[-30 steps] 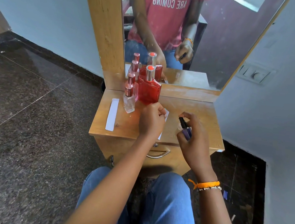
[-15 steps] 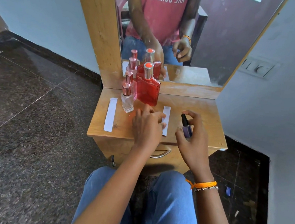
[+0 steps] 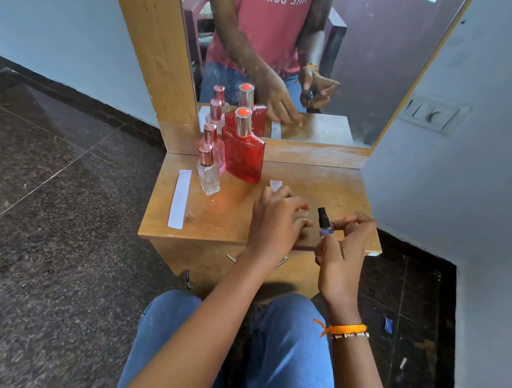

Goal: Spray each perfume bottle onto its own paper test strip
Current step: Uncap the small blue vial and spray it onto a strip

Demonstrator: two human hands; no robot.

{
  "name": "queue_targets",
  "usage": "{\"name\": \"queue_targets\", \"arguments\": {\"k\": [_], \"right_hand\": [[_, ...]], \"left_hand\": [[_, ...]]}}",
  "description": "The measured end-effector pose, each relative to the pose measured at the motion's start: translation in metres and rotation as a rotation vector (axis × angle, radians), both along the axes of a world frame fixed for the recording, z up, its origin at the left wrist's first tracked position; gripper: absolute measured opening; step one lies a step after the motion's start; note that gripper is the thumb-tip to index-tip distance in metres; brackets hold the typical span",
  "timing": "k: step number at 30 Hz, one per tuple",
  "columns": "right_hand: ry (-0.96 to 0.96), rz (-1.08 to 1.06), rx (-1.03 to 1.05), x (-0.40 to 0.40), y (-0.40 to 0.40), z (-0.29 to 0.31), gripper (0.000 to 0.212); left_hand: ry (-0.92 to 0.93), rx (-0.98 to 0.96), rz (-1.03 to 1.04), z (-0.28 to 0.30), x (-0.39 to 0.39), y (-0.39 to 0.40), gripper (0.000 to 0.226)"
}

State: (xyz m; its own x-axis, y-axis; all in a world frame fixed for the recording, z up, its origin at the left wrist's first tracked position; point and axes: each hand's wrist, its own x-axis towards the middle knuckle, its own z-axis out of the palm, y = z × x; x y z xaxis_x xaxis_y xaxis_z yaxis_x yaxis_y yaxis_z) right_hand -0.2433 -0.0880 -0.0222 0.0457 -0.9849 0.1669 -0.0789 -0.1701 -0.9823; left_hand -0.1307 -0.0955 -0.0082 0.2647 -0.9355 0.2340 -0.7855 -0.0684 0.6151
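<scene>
My right hand (image 3: 342, 251) grips a small purple perfume bottle (image 3: 324, 223) with a black sprayer, held upright over the table's right front. My left hand (image 3: 277, 220) lies palm down on a white paper test strip (image 3: 275, 185), covering most of it; only the far end shows. A second test strip (image 3: 180, 198) lies bare at the table's left. A large red bottle (image 3: 243, 152), a pink bottle (image 3: 214, 147) and a small clear bottle (image 3: 207, 174) stand at the back left.
The small wooden dressing table (image 3: 229, 219) has a mirror (image 3: 311, 56) at its back that reflects the bottles and my hands. A wall with a switch plate (image 3: 429, 113) is close on the right. My knees in blue jeans are under the table's front edge.
My left hand went from pinching the strip to pressing it flat on the table and shifted right. My right hand moved the purple bottle slightly nearer the strip.
</scene>
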Motion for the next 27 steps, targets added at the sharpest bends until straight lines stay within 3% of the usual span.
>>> {"name": "queue_targets", "arguments": {"k": [3,7,9,12,19,25,27], "right_hand": [[0.016,0.008,0.001,-0.003,0.001,-0.004,0.030],[0.020,0.039,-0.030,-0.003,0.006,-0.005,0.037],[0.040,0.064,-0.069,-0.001,0.009,-0.003,0.044],[0.063,0.072,-0.128,0.002,0.012,-0.001,0.053],[0.076,0.100,-0.189,0.009,0.019,0.007,0.054],[0.079,0.173,-0.241,0.016,0.020,0.013,0.037],[0.063,0.171,-0.219,0.019,0.018,0.013,0.035]], "left_hand": [[0.089,0.000,0.028,0.005,-0.002,-0.001,0.013],[0.659,0.016,0.015,0.029,0.005,0.004,0.010],[0.813,0.083,-0.038,0.038,0.008,0.008,0.007],[0.859,0.120,-0.079,0.043,0.011,0.014,0.008],[0.829,0.171,-0.084,0.046,0.018,0.026,0.007],[0.927,0.237,-0.149,0.053,0.026,0.033,0.003],[0.951,0.263,-0.105,0.054,0.029,0.036,0.013]]}}
